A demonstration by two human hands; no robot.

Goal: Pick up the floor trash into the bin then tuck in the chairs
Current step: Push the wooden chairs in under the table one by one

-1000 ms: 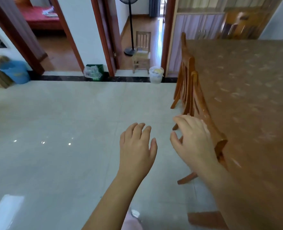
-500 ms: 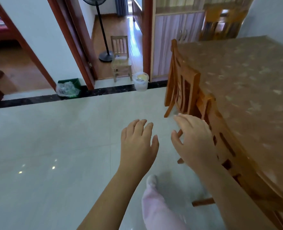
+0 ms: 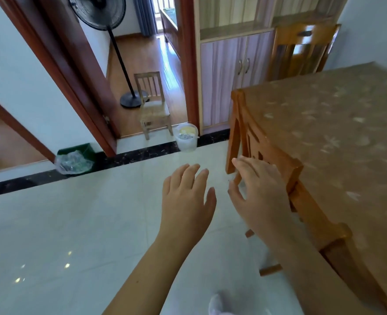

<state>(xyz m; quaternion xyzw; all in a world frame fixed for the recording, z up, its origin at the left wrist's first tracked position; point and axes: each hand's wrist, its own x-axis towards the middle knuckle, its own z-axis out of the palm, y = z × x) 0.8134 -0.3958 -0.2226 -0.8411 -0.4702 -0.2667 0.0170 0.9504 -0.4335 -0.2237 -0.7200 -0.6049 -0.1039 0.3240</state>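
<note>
Two wooden chairs stand along the left side of the table [image 3: 338, 137]. The far chair [image 3: 251, 137] has its back against the table edge, and the near chair [image 3: 322, 223] sits close alongside the table too. My right hand [image 3: 258, 194] hovers with spread, relaxed fingers just left of where the two chair backs meet, holding nothing. My left hand [image 3: 188, 201] is held out beside it over the floor, fingers straight and empty. A small white bin [image 3: 186, 138] with yellowish trash inside stands by the doorway. I see no trash on the floor.
A green bin with a clear liner [image 3: 74, 160] sits by the wall at left. In the doorway stand a small wooden chair [image 3: 153, 105] and a standing fan [image 3: 117, 48]. A cabinet [image 3: 233, 78] and another chair [image 3: 301, 51] stand beyond the table. Pale tiled floor spreads to the left.
The view has moved forward along the table toward the doorway, so the bins and far chair look nearer. Both hands stay raised, open and empty.
</note>
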